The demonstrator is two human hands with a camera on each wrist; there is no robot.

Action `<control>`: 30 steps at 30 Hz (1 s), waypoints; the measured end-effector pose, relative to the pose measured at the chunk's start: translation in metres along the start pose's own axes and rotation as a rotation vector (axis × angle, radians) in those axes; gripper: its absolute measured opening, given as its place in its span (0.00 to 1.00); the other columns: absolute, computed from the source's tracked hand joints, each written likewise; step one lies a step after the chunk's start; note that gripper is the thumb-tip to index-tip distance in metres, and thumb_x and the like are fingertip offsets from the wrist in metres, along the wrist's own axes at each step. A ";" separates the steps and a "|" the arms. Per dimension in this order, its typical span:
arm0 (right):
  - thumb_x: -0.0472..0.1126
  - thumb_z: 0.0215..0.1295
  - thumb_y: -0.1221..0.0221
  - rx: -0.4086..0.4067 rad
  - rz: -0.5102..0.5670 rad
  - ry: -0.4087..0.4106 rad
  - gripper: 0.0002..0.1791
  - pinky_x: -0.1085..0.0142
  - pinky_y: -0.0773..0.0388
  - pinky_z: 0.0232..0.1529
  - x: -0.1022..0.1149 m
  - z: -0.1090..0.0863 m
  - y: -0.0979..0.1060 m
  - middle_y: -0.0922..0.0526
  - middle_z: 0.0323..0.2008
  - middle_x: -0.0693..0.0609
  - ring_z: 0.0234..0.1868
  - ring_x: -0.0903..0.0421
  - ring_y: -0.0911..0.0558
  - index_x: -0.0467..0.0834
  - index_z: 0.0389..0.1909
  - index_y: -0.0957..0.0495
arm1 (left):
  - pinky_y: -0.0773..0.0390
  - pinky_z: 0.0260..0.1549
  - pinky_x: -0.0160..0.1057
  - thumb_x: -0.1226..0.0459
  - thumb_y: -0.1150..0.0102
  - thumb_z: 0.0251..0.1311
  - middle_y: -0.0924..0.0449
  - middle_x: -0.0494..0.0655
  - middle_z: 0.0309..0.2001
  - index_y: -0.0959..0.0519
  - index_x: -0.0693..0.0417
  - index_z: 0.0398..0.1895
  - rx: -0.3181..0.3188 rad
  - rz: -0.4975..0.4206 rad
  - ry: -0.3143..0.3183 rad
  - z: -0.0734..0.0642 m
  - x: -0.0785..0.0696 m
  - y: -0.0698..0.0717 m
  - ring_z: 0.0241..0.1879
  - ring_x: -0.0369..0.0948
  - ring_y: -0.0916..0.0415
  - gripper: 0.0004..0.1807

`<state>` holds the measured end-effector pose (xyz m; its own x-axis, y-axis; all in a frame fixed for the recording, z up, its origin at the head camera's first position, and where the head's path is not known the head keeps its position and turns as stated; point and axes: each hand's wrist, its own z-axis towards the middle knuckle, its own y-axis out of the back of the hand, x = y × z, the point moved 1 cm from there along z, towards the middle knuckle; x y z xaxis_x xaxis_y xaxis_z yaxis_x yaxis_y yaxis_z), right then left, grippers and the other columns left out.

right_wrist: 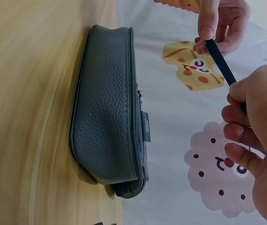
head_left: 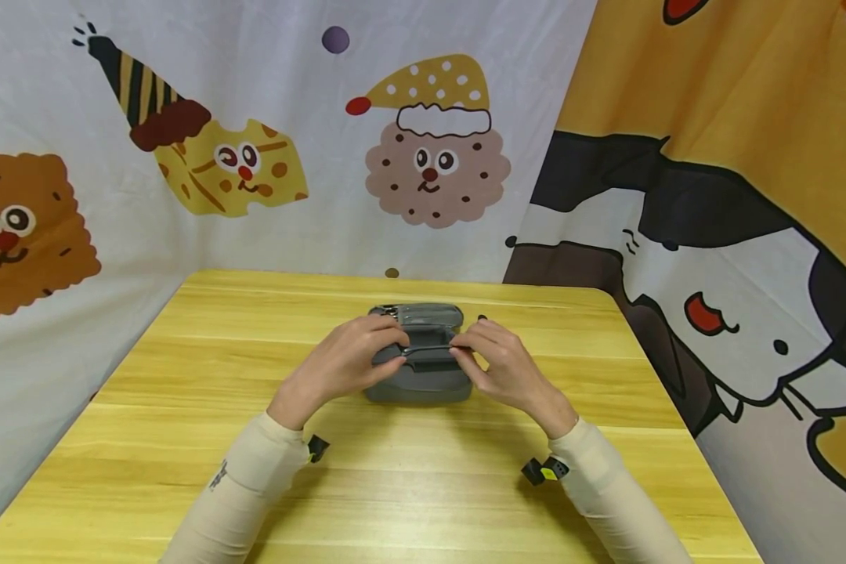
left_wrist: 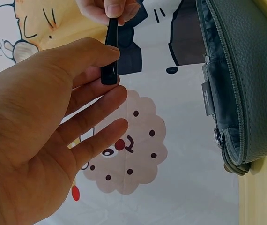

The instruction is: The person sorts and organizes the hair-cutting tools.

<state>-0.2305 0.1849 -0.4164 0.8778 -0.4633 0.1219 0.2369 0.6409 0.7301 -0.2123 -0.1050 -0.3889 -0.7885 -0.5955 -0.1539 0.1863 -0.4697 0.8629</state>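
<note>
My left hand [head_left: 345, 356] and right hand [head_left: 502, 366] hold a slim black pen-like stick [right_wrist: 221, 62] between them, level above a grey zippered pouch [head_left: 417, 385]. Left thumb and fingertips pinch one end of it, while the other left fingers spread loosely in the left wrist view. At the opposite end, the right thumb and forefinger pinch it, partly hiding that tip. The pouch stands on the table with its lid [head_left: 430, 315] unzipped and folded back. Its grained side and zipper show in the right wrist view. Most of its inside is hidden behind my hands.
A yellow wood-grain table [head_left: 254, 313] carries the pouch near its far side. A small dark thing [head_left: 482, 318] lies just behind my right hand. Cloth curtains [head_left: 268, 243] with cartoon prints hang behind the table and along its sides.
</note>
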 end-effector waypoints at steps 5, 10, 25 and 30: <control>0.36 0.70 0.24 0.011 0.008 -0.009 0.13 0.56 0.09 0.44 -0.001 -0.001 0.000 0.08 0.45 0.48 0.43 0.54 0.11 0.41 0.53 0.09 | 0.07 0.47 0.43 0.61 0.20 0.70 0.08 0.47 0.50 0.08 0.52 0.49 0.003 0.001 0.002 0.000 0.001 0.000 0.47 0.43 0.09 0.09; 0.42 0.72 0.24 0.040 0.025 -0.033 0.21 0.51 0.08 0.54 -0.001 -0.001 0.000 0.08 0.56 0.46 0.53 0.50 0.09 0.41 0.62 0.12 | 0.07 0.48 0.44 0.61 0.20 0.70 0.08 0.47 0.51 0.08 0.52 0.49 -0.003 0.004 0.005 0.000 0.001 0.001 0.48 0.44 0.09 0.10; 0.54 0.78 0.28 0.268 0.012 -0.245 0.41 0.37 0.22 0.79 -0.006 -0.005 0.002 0.26 0.82 0.41 0.81 0.39 0.23 0.47 0.85 0.30 | 0.07 0.46 0.44 0.62 0.20 0.70 0.09 0.47 0.50 0.08 0.54 0.50 -0.007 0.029 0.024 -0.001 0.003 0.002 0.47 0.44 0.10 0.10; 0.56 0.81 0.31 0.311 -0.009 -0.333 0.39 0.36 0.25 0.81 -0.014 -0.008 0.001 0.28 0.84 0.43 0.83 0.38 0.26 0.45 0.84 0.30 | 0.07 0.46 0.44 0.63 0.20 0.70 0.09 0.48 0.50 0.08 0.56 0.51 -0.005 0.030 0.038 -0.002 0.006 0.002 0.46 0.44 0.10 0.11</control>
<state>-0.2389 0.1966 -0.4230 0.6821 -0.6725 0.2870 0.0630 0.4451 0.8933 -0.2156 -0.1105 -0.3888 -0.7594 -0.6340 -0.1462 0.2127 -0.4542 0.8651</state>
